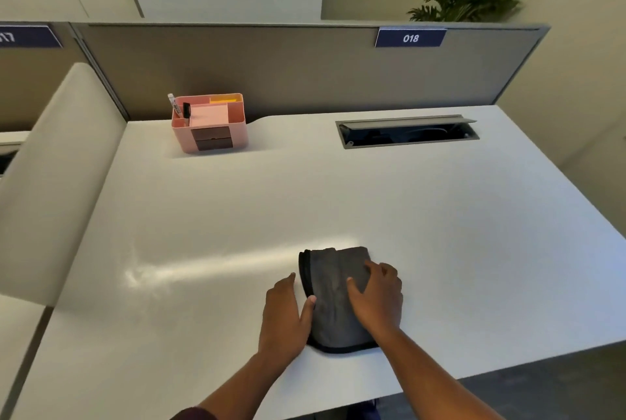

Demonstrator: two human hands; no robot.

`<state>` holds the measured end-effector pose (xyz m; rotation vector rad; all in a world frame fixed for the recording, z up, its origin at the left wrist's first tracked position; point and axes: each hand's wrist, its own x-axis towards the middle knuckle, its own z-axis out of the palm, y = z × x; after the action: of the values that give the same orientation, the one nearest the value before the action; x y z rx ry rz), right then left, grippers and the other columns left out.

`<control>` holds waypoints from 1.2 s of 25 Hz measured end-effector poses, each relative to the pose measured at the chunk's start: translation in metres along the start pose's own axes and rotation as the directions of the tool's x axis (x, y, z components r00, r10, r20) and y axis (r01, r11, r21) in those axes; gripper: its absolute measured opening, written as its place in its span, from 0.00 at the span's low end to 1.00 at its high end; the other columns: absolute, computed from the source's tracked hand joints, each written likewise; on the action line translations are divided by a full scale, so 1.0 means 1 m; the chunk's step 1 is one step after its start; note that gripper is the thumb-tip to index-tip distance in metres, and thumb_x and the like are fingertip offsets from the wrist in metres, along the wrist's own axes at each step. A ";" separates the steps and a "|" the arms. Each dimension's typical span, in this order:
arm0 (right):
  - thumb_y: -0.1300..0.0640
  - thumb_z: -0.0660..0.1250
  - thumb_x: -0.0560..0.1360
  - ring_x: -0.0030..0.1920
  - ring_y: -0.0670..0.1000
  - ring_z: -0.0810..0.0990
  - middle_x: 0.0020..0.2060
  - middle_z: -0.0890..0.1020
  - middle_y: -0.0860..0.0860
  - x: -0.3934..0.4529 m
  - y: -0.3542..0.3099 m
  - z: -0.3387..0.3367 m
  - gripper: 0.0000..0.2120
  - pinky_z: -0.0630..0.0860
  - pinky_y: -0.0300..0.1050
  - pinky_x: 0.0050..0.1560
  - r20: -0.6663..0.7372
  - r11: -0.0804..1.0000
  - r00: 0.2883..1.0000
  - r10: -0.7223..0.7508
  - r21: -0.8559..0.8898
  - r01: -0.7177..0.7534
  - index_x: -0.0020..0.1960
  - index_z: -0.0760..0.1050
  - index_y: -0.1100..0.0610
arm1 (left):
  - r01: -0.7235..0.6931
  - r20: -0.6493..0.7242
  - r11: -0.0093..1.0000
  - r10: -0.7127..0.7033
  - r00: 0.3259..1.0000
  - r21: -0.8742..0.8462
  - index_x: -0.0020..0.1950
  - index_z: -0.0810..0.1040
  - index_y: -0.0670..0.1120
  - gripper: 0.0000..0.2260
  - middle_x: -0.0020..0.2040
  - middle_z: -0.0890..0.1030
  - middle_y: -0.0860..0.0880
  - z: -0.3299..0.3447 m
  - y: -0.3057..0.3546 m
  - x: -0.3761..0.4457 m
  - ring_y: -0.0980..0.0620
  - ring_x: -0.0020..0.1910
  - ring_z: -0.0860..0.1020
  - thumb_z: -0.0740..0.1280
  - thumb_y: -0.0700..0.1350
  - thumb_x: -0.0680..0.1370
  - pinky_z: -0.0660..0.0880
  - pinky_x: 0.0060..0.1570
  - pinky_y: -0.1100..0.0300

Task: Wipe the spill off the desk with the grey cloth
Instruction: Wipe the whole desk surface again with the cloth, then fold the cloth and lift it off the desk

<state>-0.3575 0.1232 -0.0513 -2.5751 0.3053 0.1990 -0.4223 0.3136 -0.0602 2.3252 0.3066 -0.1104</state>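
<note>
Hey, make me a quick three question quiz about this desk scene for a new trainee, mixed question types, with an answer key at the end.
1. True or false: the grey cloth lies unfolded and spread flat across the desk.
2. Multiple choice: the pink organizer stands A) at the desk's near edge, B) at the back left by the partition, C) inside the cable hatch.
3. Fill in: the right hand rests on top of the cloth, while the left hand touches its ____ edge.

Key: 1 false, it is folded. 2 B. 3 left.
</note>
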 end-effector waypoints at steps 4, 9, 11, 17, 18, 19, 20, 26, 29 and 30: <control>0.43 0.71 0.78 0.69 0.57 0.77 0.70 0.75 0.54 0.015 0.011 -0.008 0.39 0.77 0.52 0.64 0.093 0.982 0.988 0.122 0.133 -0.134 0.82 0.61 0.55 | 0.278 -0.030 0.945 -0.287 0.957 -0.171 0.77 0.67 0.42 0.32 0.67 0.79 0.48 0.016 0.031 0.020 0.46 0.69 0.75 0.70 0.57 0.78 0.71 0.67 0.54; 0.48 0.74 0.79 0.51 0.49 0.84 0.45 0.84 0.43 0.041 0.028 -0.029 0.09 0.82 0.47 0.55 0.262 0.961 0.962 0.076 0.237 -0.140 0.55 0.82 0.50 | 0.500 0.130 0.811 -0.485 0.865 -0.303 0.64 0.75 0.44 0.26 0.52 0.83 0.51 0.024 0.053 0.041 0.48 0.52 0.83 0.77 0.56 0.72 0.81 0.52 0.50; 0.49 0.73 0.80 0.50 0.48 0.84 0.46 0.84 0.44 0.054 0.037 -0.037 0.06 0.84 0.48 0.56 0.356 0.929 0.934 0.018 0.339 -0.147 0.53 0.82 0.51 | 0.528 0.152 0.792 -0.507 0.849 -0.306 0.55 0.78 0.48 0.19 0.49 0.84 0.50 0.026 0.064 0.048 0.49 0.48 0.83 0.79 0.53 0.70 0.82 0.51 0.48; 0.49 0.62 0.87 0.58 0.49 0.82 0.59 0.80 0.49 0.109 0.069 -0.081 0.10 0.83 0.46 0.56 0.451 0.862 0.890 -0.063 0.475 -0.179 0.65 0.72 0.51 | 0.390 0.104 0.803 -0.386 0.916 -0.452 0.54 0.79 0.55 0.09 0.52 0.84 0.56 0.037 0.103 0.086 0.51 0.51 0.83 0.72 0.45 0.77 0.80 0.48 0.52; 0.50 0.61 0.87 0.59 0.51 0.82 0.60 0.80 0.49 0.121 0.076 -0.088 0.10 0.83 0.51 0.59 0.455 0.845 0.889 -0.053 0.495 -0.203 0.66 0.71 0.51 | 0.370 0.115 0.811 -0.358 0.927 -0.453 0.57 0.78 0.56 0.10 0.54 0.83 0.57 0.042 0.114 0.097 0.52 0.53 0.82 0.71 0.45 0.78 0.79 0.49 0.54; 0.50 0.61 0.87 0.59 0.52 0.82 0.60 0.80 0.50 0.133 0.082 -0.096 0.10 0.83 0.53 0.60 0.451 0.828 0.892 -0.037 0.514 -0.225 0.66 0.71 0.51 | 0.352 0.124 0.824 -0.332 0.935 -0.444 0.59 0.76 0.56 0.11 0.55 0.82 0.57 0.049 0.125 0.109 0.52 0.54 0.81 0.70 0.46 0.79 0.79 0.50 0.54; 0.50 0.61 0.87 0.58 0.51 0.82 0.60 0.80 0.51 0.145 0.086 -0.103 0.09 0.83 0.52 0.59 0.434 0.812 0.901 -0.017 0.532 -0.241 0.66 0.71 0.51 | 0.335 0.128 0.836 -0.311 0.942 -0.434 0.61 0.75 0.55 0.12 0.56 0.81 0.57 0.055 0.135 0.119 0.52 0.55 0.81 0.70 0.47 0.79 0.78 0.51 0.54; 0.54 0.72 0.82 0.55 0.56 0.87 0.56 0.87 0.57 0.231 0.121 -0.151 0.11 0.85 0.51 0.51 0.429 0.565 0.897 0.104 0.717 -0.408 0.62 0.81 0.58 | 0.341 0.149 0.774 -0.310 0.939 -0.534 0.64 0.74 0.51 0.15 0.57 0.82 0.49 0.106 0.201 0.173 0.48 0.56 0.82 0.72 0.48 0.79 0.82 0.55 0.49; 0.61 0.73 0.79 0.53 0.60 0.88 0.55 0.88 0.62 0.267 0.138 -0.176 0.13 0.86 0.53 0.51 0.521 0.403 0.853 0.022 0.777 -0.484 0.62 0.83 0.64 | 0.440 0.302 0.555 -0.325 0.896 -0.706 0.67 0.72 0.51 0.17 0.61 0.81 0.46 0.129 0.247 0.203 0.43 0.58 0.82 0.70 0.40 0.81 0.81 0.58 0.41; 0.63 0.73 0.79 0.54 0.61 0.87 0.57 0.87 0.63 0.281 0.145 -0.184 0.13 0.85 0.55 0.53 0.514 0.403 0.857 0.019 0.781 -0.477 0.63 0.82 0.66 | 0.488 0.391 0.508 -0.293 0.873 -0.710 0.68 0.70 0.54 0.20 0.62 0.81 0.46 0.135 0.262 0.213 0.42 0.59 0.81 0.68 0.36 0.81 0.80 0.58 0.39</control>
<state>-0.1093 -0.1443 -0.0237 -1.3172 0.4805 0.5504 -0.1481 0.0809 -0.0088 1.2811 0.6308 -0.3792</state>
